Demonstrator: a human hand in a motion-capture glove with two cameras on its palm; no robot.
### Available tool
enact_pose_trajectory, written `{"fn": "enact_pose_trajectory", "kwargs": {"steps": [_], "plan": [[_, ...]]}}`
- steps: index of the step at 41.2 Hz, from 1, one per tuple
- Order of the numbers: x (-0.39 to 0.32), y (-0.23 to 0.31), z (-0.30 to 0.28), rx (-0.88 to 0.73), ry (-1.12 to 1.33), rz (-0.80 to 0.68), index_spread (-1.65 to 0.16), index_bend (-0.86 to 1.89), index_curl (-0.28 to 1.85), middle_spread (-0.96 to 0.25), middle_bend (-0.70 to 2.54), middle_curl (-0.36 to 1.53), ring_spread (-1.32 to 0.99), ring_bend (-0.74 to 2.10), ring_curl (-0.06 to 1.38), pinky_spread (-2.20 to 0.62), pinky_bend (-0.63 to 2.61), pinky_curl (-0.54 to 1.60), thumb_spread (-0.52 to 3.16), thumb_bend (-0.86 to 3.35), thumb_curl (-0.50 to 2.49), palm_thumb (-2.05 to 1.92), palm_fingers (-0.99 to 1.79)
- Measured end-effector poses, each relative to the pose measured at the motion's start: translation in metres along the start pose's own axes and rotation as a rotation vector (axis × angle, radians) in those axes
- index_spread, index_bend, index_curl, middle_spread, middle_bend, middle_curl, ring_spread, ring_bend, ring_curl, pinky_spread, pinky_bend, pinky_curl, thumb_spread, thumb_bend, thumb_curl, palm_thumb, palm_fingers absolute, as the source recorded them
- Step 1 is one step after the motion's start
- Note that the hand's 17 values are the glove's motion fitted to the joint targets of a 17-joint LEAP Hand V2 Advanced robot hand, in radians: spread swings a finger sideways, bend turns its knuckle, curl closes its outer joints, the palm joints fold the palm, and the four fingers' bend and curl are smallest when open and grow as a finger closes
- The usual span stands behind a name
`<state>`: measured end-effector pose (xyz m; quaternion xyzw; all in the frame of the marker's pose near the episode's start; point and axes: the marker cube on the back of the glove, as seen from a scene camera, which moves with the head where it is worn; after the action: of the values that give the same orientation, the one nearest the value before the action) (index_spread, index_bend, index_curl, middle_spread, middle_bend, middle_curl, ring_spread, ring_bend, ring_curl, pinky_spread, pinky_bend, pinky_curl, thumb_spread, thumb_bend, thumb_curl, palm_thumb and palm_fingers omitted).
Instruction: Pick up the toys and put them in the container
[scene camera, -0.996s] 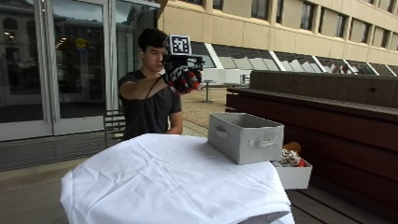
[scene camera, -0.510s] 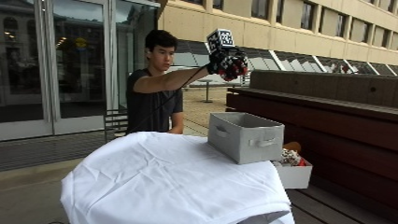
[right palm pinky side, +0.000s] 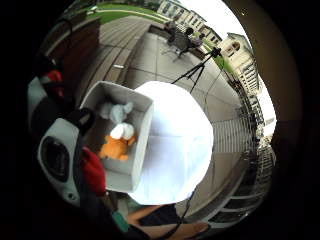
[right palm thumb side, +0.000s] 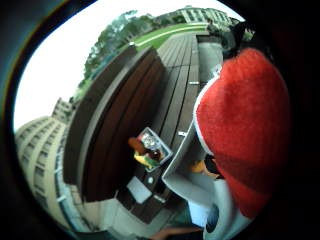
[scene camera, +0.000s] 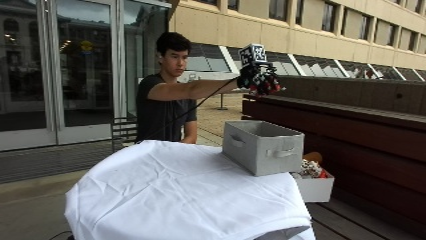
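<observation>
Gloved right hand (scene camera: 261, 81) now carried out at arm's length, well above the open grey fabric container (scene camera: 264, 146), instead of close in by the chest as a second ago; fingers curled round a red plush toy (right palm thumb side: 245, 125). Means the carry is about finished, only the lowering and release left. Already inside the container: an orange and white soft toy (right palm pinky side: 118, 142) and a pale grey one (right palm pinky side: 116, 111). Container close to the edge of the white-clothed table (scene camera: 173, 195); open air above its rim. More toys in a white box (scene camera: 313, 182) below.
</observation>
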<state>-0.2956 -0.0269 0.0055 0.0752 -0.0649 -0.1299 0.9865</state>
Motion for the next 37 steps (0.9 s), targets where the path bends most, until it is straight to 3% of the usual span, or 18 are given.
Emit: {"fn": "enact_pose_trajectory", "kwargs": {"steps": [5,10,11,14,16,19,25,31,37], "plan": [[0.027,-0.016,0.024,-0.052,-0.016,-0.082,-0.42,0.13,0.63,-0.48,0.35,0.53,-0.47,1.00,0.44,-0.46,0.93,0.35,0.73,0.20,0.86,0.69,0.96],[0.049,-0.023,0.045,-0.182,0.015,-0.072,-0.41,0.06,0.61,-0.46,0.31,0.54,-0.46,1.01,0.44,-0.45,0.99,0.38,0.78,0.16,0.86,0.65,0.87],[0.047,-0.020,0.047,-0.197,0.021,-0.064,-0.40,-0.06,0.56,-0.43,0.27,0.53,-0.45,1.03,0.44,-0.45,1.08,0.40,0.85,0.11,0.83,0.56,0.77],[0.026,0.001,0.043,-0.234,0.001,-0.047,-0.38,-0.06,0.52,-0.36,0.22,0.53,-0.41,1.08,0.47,-0.40,1.17,0.43,1.01,0.06,0.76,0.45,0.59],[0.017,0.010,0.041,-0.233,-0.004,-0.045,-0.35,-0.13,0.46,-0.25,0.13,0.51,-0.29,0.95,0.45,-0.32,1.31,0.49,1.01,-0.13,0.66,0.17,0.04],[0.017,0.011,0.040,-0.222,-0.008,-0.047,-0.33,-0.07,0.41,-0.17,0.18,0.51,-0.21,0.88,0.43,-0.24,1.43,0.51,1.02,-0.13,0.60,0.04,-0.11],[0.050,-0.012,0.044,-0.183,-0.053,-0.071,-0.31,0.02,0.30,-0.08,0.19,0.48,-0.11,0.76,0.34,-0.12,1.46,0.47,1.01,-0.10,0.50,-0.10,-0.16],[0.051,-0.006,0.040,-0.120,-0.012,-0.081,-0.31,0.05,0.25,-0.04,0.19,0.46,-0.04,0.73,0.31,-0.05,1.45,0.45,1.01,-0.10,0.42,-0.12,-0.16],[0.040,0.016,0.034,-0.156,-0.018,-0.071,-0.31,0.06,0.21,-0.02,0.20,0.46,-0.01,0.71,0.30,-0.02,1.44,0.43,1.01,-0.09,0.36,-0.12,-0.14]]}}
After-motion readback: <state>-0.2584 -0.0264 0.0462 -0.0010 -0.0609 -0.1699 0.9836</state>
